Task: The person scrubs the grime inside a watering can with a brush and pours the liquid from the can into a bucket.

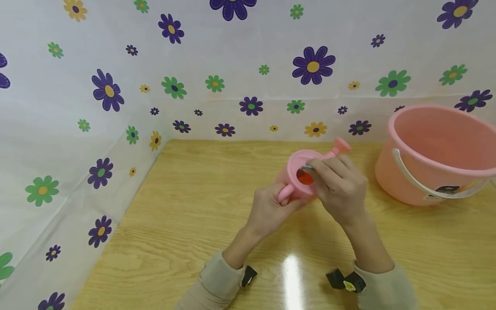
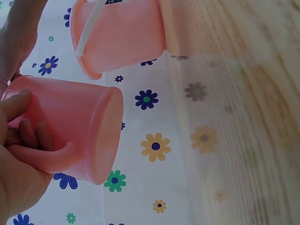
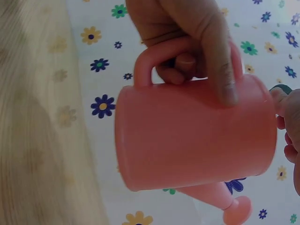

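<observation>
My left hand [image 1: 267, 211] grips the handle of a pink watering can [image 3: 192, 136], its fingers through the loop and its thumb along the body. The can is held up off the table, its spout [image 1: 339, 147] pointing away to the right. Above the can's round top opening, my right hand [image 1: 342, 189] pinches a small, thin blue-green piece [image 1: 307, 167]; its kind cannot be told, as the fingers cover most of it. Something red-orange shows inside the opening. In the left wrist view, the can's flat base faces the table.
A large pink bucket [image 1: 403, 172] with a white handle [image 1: 416, 181] stands on the table at the right. A flower-patterned white sheet [image 1: 232, 86] hangs behind and to the left of the wooden table [image 1: 174, 215].
</observation>
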A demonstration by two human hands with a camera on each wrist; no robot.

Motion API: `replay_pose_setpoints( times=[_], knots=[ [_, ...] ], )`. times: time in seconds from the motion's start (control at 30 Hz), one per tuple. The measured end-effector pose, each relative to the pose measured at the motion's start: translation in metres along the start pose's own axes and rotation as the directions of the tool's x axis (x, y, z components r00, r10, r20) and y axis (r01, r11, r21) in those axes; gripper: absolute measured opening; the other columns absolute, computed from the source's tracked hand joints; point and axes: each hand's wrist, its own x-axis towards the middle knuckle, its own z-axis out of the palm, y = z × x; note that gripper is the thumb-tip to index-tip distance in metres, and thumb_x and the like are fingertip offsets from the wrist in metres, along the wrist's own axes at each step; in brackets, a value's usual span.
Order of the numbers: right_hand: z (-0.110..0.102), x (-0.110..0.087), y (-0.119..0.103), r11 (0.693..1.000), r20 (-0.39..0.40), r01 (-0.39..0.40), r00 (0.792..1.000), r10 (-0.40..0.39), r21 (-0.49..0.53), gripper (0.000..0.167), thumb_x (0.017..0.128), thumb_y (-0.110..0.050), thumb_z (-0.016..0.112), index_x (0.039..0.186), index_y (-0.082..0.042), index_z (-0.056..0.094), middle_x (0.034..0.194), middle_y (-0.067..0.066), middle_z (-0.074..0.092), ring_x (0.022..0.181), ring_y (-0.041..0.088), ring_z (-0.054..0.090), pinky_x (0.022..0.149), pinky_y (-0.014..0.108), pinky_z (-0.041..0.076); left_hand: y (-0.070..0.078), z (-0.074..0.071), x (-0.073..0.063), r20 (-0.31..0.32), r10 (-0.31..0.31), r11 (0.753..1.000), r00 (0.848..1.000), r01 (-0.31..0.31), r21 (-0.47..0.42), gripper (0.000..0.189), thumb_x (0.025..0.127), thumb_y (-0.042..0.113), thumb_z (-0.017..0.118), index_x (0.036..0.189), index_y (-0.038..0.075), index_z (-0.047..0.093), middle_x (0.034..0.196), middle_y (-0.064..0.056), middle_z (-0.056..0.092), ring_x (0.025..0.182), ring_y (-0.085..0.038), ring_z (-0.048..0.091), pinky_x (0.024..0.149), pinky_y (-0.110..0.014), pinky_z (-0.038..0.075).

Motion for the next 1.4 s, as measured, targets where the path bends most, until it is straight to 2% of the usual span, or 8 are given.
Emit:
replay_pose_setpoints(
  times=[0.17,0.4,0.63,0.83,1.07,1.3,1.4],
  knots=[
    [-0.002,0.001,0.000,1.000,-0.061,-0.005,0.998,0.007,0.027,0.020,0.092,-0.019,0.072,0.084,-0.001,0.074,0.075,0.011,0.070,0.060,0.029,0.050,0.054,0.036,0.042,0.000,0.000,0.000,-0.002,0.010,1.000,1.000,-0.010,0.005,0.043,0.079,0.004,0.083,0.065,0.010,0.043,0.058,0.004,0.034,0.056,-0.003,0.043,0.053,-0.015,0.038],
    [0.000,-0.002,0.002,1.000,-0.013,0.003,1.000,-0.002,0.029,0.021,0.093,-0.018,0.070,0.082,0.000,0.073,0.076,0.010,0.070,0.060,0.029,0.051,0.053,0.035,0.043,0.001,0.002,-0.001,0.001,0.002,1.000,1.000,-0.002,-0.003,0.046,0.079,0.005,0.083,0.064,0.010,0.040,0.059,0.004,0.035,0.057,-0.004,0.042,0.054,-0.015,0.038],
    [-0.003,0.003,-0.001,0.999,-0.062,0.009,0.998,-0.007,0.034,0.018,0.091,-0.016,0.073,0.083,0.000,0.073,0.075,0.011,0.070,0.060,0.030,0.050,0.055,0.036,0.041,0.000,0.002,0.000,-0.003,0.033,0.999,0.999,-0.033,0.018,0.044,0.080,0.006,0.083,0.065,0.010,0.042,0.061,0.004,0.036,0.059,-0.004,0.044,0.054,-0.014,0.038],
    [0.002,-0.001,0.002,1.000,-0.020,-0.005,1.000,0.005,0.020,0.021,0.092,-0.019,0.071,0.082,0.000,0.074,0.074,0.010,0.069,0.060,0.029,0.051,0.053,0.035,0.042,0.000,0.002,-0.001,-0.013,0.015,1.000,1.000,-0.015,0.020,0.046,0.079,0.005,0.084,0.063,0.010,0.040,0.059,0.005,0.035,0.056,-0.004,0.040,0.053,-0.014,0.037],
    [0.002,0.000,-0.002,0.999,-0.111,0.028,0.993,-0.026,0.021,0.019,0.091,-0.017,0.072,0.083,0.001,0.074,0.072,0.012,0.069,0.057,0.029,0.045,0.053,0.034,0.037,-0.001,0.001,-0.003,-0.022,0.011,1.000,1.000,-0.010,0.019,0.046,0.078,0.006,0.084,0.063,0.010,0.041,0.060,0.004,0.036,0.056,-0.004,0.041,0.051,-0.016,0.036],
    [0.007,-0.002,0.000,0.998,-0.062,0.044,0.997,-0.041,0.036,0.017,0.091,-0.013,0.072,0.082,0.001,0.073,0.073,0.011,0.069,0.058,0.030,0.050,0.052,0.035,0.041,-0.002,0.000,-0.003,-0.017,0.021,1.000,1.000,-0.021,0.015,0.051,0.079,0.007,0.084,0.062,0.011,0.036,0.059,0.005,0.033,0.056,-0.004,0.039,0.052,-0.015,0.036],
    [0.004,0.000,-0.001,0.998,-0.104,0.051,0.993,-0.048,0.026,0.018,0.092,-0.014,0.071,0.083,0.001,0.073,0.072,0.012,0.069,0.057,0.030,0.048,0.053,0.035,0.040,-0.002,0.000,-0.002,-0.011,0.019,1.000,1.000,-0.019,0.000,0.050,0.079,0.006,0.084,0.062,0.011,0.037,0.059,0.004,0.033,0.056,-0.004,0.041,0.053,-0.015,0.037]
  ],
)
